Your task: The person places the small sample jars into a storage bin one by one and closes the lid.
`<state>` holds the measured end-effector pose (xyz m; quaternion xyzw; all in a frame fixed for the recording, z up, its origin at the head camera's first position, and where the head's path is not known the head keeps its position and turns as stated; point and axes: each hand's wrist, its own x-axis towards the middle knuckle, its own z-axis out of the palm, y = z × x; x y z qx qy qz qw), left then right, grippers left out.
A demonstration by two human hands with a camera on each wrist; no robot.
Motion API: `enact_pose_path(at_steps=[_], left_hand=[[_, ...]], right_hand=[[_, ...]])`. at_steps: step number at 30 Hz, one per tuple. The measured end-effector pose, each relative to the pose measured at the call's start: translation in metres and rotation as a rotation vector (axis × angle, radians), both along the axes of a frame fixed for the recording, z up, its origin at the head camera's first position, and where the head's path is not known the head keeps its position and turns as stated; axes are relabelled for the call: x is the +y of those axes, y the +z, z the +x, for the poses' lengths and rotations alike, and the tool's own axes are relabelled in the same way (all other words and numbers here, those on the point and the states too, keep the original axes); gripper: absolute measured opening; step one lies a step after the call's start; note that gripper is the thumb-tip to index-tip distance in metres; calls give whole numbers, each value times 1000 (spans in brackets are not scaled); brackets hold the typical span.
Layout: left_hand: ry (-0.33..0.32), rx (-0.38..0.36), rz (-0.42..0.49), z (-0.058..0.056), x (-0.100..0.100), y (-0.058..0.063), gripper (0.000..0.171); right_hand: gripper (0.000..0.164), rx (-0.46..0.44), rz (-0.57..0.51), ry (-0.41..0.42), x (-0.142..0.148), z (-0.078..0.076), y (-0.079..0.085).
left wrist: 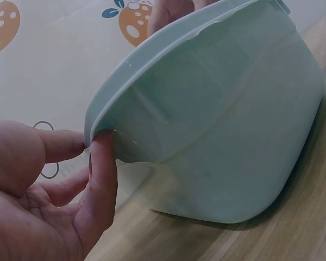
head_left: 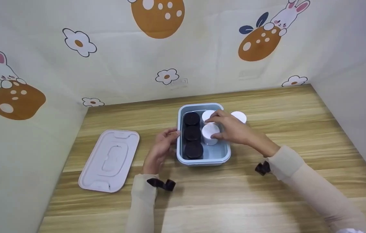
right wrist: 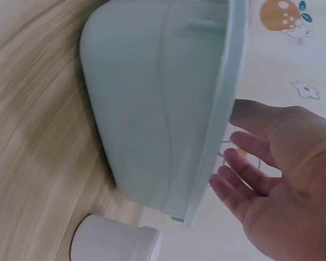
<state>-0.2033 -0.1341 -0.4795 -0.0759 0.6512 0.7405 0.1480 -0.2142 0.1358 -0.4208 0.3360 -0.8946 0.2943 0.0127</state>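
A light blue plastic bin (head_left: 213, 155) stands on the wooden table. Its left rim is pinched by my left hand (head_left: 163, 144), thumb on the outer edge and a finger under the lip in the left wrist view. Inside, three black-lidded jars (head_left: 192, 133) form a column along the left. Two white jars are on the right side, the far white jar (head_left: 208, 115) partly hidden by fingers. My right hand (head_left: 233, 127) reaches over the right rim, thumb and forefinger around the nearer white jar (head_left: 210, 132). In the right wrist view the bin wall hides that grip.
Another white jar (head_left: 239, 117) stands on the table just outside the bin's right side, also seen in the right wrist view. A pale rectangular lid (head_left: 109, 161) lies flat at the left. Patterned cloth walls (head_left: 202, 71) border the table (head_left: 218, 204).
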Motion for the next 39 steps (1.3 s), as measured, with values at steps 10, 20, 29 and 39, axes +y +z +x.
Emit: enact_pose_path(at_steps=[10,20,29,39], left_hand=[[5,4,-5,1,1,2,41],[3,-8,2,1,0,0,41],[6,-12,-4,1,1,1,42],[15,-10,17,1,2,1,38]], right_hand=[[38,49,-318,-116,22,10,7],[42,21,-499,-265,44,9,-8],[52,-114,-589,-386,59,-5,-27],[71,-337,-572,-393,77,-17,-50]])
